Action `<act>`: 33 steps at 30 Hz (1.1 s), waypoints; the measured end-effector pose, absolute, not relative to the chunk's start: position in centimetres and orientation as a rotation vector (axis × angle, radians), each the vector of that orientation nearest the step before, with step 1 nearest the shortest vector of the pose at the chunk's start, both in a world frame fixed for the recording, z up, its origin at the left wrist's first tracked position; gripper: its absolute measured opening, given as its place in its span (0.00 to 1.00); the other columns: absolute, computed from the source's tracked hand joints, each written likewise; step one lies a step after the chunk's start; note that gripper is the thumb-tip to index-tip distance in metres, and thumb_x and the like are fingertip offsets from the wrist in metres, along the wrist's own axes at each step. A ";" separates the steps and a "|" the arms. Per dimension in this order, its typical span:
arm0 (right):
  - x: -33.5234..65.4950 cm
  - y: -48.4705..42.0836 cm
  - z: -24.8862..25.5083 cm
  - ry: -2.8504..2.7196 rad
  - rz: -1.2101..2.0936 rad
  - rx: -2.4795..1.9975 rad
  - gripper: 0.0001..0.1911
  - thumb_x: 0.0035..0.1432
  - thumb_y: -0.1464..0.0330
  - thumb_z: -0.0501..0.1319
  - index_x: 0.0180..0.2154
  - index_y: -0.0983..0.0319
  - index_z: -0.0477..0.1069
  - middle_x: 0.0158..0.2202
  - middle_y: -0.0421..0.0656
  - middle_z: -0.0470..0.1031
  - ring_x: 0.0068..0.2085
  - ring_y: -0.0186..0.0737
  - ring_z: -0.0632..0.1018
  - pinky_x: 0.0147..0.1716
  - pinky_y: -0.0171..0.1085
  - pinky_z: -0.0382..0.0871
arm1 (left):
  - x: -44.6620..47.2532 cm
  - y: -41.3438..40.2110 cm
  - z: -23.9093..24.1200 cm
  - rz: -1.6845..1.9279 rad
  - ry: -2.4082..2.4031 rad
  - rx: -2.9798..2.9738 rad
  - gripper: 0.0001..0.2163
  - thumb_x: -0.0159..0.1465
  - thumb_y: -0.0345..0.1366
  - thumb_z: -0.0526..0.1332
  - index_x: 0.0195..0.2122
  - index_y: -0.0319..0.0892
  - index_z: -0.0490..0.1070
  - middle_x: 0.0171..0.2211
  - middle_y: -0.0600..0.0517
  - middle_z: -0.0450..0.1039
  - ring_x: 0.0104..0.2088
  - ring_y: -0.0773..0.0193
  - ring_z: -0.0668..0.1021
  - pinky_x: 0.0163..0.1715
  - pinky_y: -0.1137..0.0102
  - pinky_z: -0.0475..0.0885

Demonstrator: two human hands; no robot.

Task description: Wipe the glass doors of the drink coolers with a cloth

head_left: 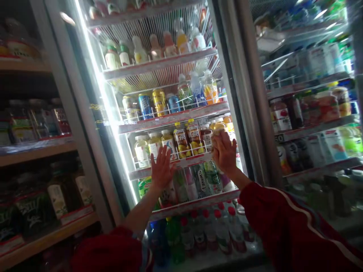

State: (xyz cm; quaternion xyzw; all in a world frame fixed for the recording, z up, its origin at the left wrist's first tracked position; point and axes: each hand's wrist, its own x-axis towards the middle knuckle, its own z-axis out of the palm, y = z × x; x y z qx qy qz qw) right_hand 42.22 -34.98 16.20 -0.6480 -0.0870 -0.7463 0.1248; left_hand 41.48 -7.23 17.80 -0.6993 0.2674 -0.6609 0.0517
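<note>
A lit drinks fridge with a glass door (119, 94) stands in front of me. My left hand (163, 170) lies flat with its fingers spread, apparently against the glass, in front of a shelf of bottles. Higher and to the right, my right hand (226, 153) presses a pale, crumpled cloth (217, 133) to the glass near the door's right edge. The hand hides part of the cloth. Behind the glass, close to the right hand, stand brown tea bottles with yellow caps (194, 138).
The metal door frame (249, 87) runs upright to the right, with another stocked fridge section (317, 102) beyond it. Wooden shelves (42, 151) with bottles flank the left. Red-capped bottles (218, 226) fill the fridge's bottom.
</note>
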 end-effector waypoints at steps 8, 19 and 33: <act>41.7 -34.3 15.3 -0.484 -2.108 -1.960 0.24 0.63 0.69 0.48 0.60 0.58 0.60 0.64 0.47 0.58 0.66 0.43 0.56 0.64 0.50 0.46 | 41.1 -7.4 17.8 -1.977 0.786 -2.162 0.29 0.68 0.43 0.48 0.67 0.40 0.44 0.66 0.41 0.51 0.67 0.55 0.50 0.65 0.52 0.36; 43.2 -40.7 17.7 -0.145 -2.115 -1.818 0.29 0.60 0.68 0.47 0.63 0.64 0.54 0.66 0.52 0.51 0.66 0.52 0.54 0.60 0.58 0.53 | 41.3 -7.3 17.8 -2.028 0.845 -2.135 0.30 0.67 0.41 0.52 0.67 0.42 0.43 0.66 0.42 0.51 0.67 0.56 0.51 0.65 0.54 0.37; 42.4 -36.0 20.4 -0.413 -2.170 -1.966 0.24 0.59 0.67 0.49 0.57 0.61 0.62 0.63 0.51 0.59 0.64 0.46 0.60 0.61 0.54 0.52 | 41.0 -7.5 17.6 -2.054 0.822 -2.091 0.29 0.67 0.40 0.52 0.67 0.40 0.45 0.64 0.41 0.56 0.67 0.58 0.50 0.66 0.55 0.37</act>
